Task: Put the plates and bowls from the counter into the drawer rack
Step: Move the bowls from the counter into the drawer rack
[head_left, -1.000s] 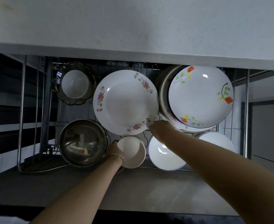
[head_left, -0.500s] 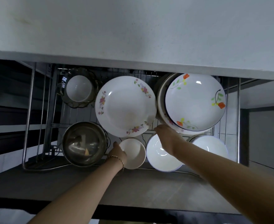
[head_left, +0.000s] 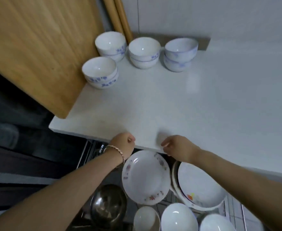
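Several stacks of white bowls with blue flowers stand at the back of the white counter (head_left: 178, 105): one stack at the left (head_left: 100, 73), one behind it (head_left: 111, 45), one in the middle (head_left: 144, 52), one at the right (head_left: 180, 54). My left hand (head_left: 123, 144) and my right hand (head_left: 175, 146) hover empty at the counter's front edge, fingers loosely curled. Below, the drawer rack (head_left: 166, 202) holds a floral plate (head_left: 145, 177), a plate with orange flowers (head_left: 200, 185), white bowls (head_left: 178, 217) and a steel bowl (head_left: 108, 204).
A wooden cutting board (head_left: 37, 47) leans at the left of the counter, close to the left bowl stack. Two wooden rolling pins (head_left: 118, 15) stand against the white wall behind it. Dark cabinet fronts lie at the lower left.
The view has tilted up from the rack to the counter. Both hands have left the dishes in the rack and risen to the counter's front edge, empty.
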Demonstrator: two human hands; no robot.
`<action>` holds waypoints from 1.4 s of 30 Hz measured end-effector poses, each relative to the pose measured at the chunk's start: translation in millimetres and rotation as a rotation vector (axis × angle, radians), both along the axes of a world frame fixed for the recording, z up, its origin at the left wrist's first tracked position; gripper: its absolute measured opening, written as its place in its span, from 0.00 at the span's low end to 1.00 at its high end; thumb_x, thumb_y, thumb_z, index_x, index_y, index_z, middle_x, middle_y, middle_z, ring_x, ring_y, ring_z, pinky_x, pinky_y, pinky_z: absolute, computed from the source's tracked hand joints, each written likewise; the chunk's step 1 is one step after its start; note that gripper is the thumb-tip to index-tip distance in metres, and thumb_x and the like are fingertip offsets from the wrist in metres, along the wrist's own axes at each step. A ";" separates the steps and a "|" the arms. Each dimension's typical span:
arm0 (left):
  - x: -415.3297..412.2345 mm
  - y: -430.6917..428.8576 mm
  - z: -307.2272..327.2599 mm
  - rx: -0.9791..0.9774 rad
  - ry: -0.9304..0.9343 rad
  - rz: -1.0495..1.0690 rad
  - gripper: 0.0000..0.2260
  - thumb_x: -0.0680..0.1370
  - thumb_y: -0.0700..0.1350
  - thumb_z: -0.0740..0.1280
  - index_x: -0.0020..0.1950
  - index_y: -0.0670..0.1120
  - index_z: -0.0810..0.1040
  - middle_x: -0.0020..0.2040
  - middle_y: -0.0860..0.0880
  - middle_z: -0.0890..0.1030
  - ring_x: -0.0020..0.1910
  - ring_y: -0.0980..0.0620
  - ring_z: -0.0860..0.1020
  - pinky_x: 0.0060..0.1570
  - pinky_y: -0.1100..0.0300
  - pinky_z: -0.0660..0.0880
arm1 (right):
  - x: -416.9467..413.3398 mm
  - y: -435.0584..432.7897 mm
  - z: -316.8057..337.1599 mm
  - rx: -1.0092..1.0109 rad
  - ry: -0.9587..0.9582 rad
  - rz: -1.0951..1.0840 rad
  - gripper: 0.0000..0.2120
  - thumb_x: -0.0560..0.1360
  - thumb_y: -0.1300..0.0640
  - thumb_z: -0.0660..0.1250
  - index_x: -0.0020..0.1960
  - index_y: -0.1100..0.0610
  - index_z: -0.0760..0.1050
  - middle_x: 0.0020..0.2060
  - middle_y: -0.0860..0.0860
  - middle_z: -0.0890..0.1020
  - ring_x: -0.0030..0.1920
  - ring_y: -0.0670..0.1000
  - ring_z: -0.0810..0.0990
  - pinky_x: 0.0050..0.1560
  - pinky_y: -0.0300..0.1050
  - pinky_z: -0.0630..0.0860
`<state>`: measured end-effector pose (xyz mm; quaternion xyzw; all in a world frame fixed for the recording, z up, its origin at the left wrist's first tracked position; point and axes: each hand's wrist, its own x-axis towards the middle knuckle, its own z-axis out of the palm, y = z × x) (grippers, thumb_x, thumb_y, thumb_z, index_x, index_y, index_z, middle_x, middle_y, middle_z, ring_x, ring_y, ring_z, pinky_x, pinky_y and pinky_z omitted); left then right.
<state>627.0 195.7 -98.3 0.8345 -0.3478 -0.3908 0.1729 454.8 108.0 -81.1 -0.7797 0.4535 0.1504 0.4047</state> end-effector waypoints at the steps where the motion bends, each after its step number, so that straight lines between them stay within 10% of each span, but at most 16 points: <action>1: 16.5 -13.1 9.6 -0.033 -0.019 0.019 0.11 0.77 0.38 0.60 0.54 0.41 0.80 0.54 0.41 0.82 0.54 0.42 0.80 0.59 0.51 0.76 | 17.0 -13.3 7.4 0.014 -0.047 -0.068 0.15 0.76 0.58 0.61 0.61 0.58 0.76 0.55 0.55 0.82 0.53 0.52 0.80 0.53 0.37 0.71; 6: 94.8 -63.1 31.0 -0.122 -0.025 0.101 0.09 0.76 0.36 0.58 0.47 0.45 0.77 0.55 0.39 0.82 0.55 0.40 0.80 0.59 0.49 0.76 | 112.4 -73.3 30.5 0.118 -0.259 -0.416 0.17 0.77 0.55 0.62 0.62 0.64 0.73 0.45 0.56 0.79 0.38 0.53 0.78 0.36 0.39 0.73; 14: 193.1 -77.8 0.0 -0.110 0.045 0.198 0.11 0.75 0.36 0.58 0.39 0.51 0.72 0.58 0.41 0.80 0.56 0.40 0.80 0.59 0.49 0.76 | 279.9 -108.4 21.5 0.421 -0.465 -0.728 0.33 0.74 0.42 0.65 0.72 0.57 0.59 0.51 0.58 0.76 0.39 0.57 0.80 0.46 0.50 0.81; 18: 218.8 -69.3 -16.1 -0.108 0.094 0.251 0.10 0.75 0.35 0.58 0.49 0.46 0.76 0.58 0.40 0.80 0.57 0.40 0.79 0.61 0.50 0.75 | 320.6 -106.5 3.4 0.448 -0.552 -0.879 0.31 0.76 0.56 0.63 0.74 0.52 0.51 0.54 0.55 0.70 0.30 0.54 0.77 0.51 0.55 0.81; 21: 227.4 -67.5 -24.3 -0.145 0.155 0.325 0.14 0.76 0.34 0.59 0.61 0.40 0.75 0.56 0.38 0.80 0.55 0.40 0.80 0.56 0.54 0.79 | 320.4 -100.4 -2.9 0.409 -0.599 -0.947 0.28 0.76 0.63 0.56 0.74 0.52 0.53 0.61 0.56 0.70 0.31 0.56 0.77 0.37 0.48 0.81; 24: 217.0 -71.6 -10.9 -0.223 0.355 0.500 0.18 0.79 0.38 0.58 0.69 0.40 0.66 0.49 0.43 0.74 0.37 0.46 0.76 0.31 0.62 0.74 | 292.8 -89.0 -7.6 0.368 -0.606 -0.968 0.25 0.75 0.66 0.55 0.70 0.53 0.59 0.60 0.56 0.71 0.46 0.64 0.82 0.23 0.42 0.79; 30: 155.2 -79.5 37.8 -0.157 0.520 0.411 0.24 0.78 0.56 0.59 0.72 0.54 0.60 0.60 0.48 0.69 0.42 0.43 0.79 0.36 0.56 0.76 | 171.3 -55.5 8.3 0.366 -0.551 -0.919 0.25 0.75 0.66 0.56 0.70 0.54 0.62 0.53 0.58 0.77 0.39 0.63 0.81 0.45 0.54 0.83; 37: -2.9 -41.3 44.8 -0.127 0.412 0.036 0.16 0.77 0.36 0.56 0.58 0.55 0.65 0.43 0.45 0.78 0.30 0.43 0.80 0.32 0.54 0.80 | -19.1 3.3 42.6 0.279 -0.456 -0.779 0.25 0.75 0.65 0.58 0.68 0.46 0.63 0.47 0.56 0.81 0.31 0.52 0.84 0.36 0.45 0.84; 42: -136.8 8.9 15.9 -0.142 0.480 0.008 0.21 0.76 0.32 0.56 0.59 0.56 0.67 0.50 0.48 0.76 0.44 0.42 0.78 0.24 0.60 0.79 | -157.2 52.0 38.2 0.229 -0.294 -0.767 0.25 0.72 0.68 0.60 0.60 0.42 0.64 0.38 0.50 0.79 0.32 0.53 0.83 0.47 0.55 0.83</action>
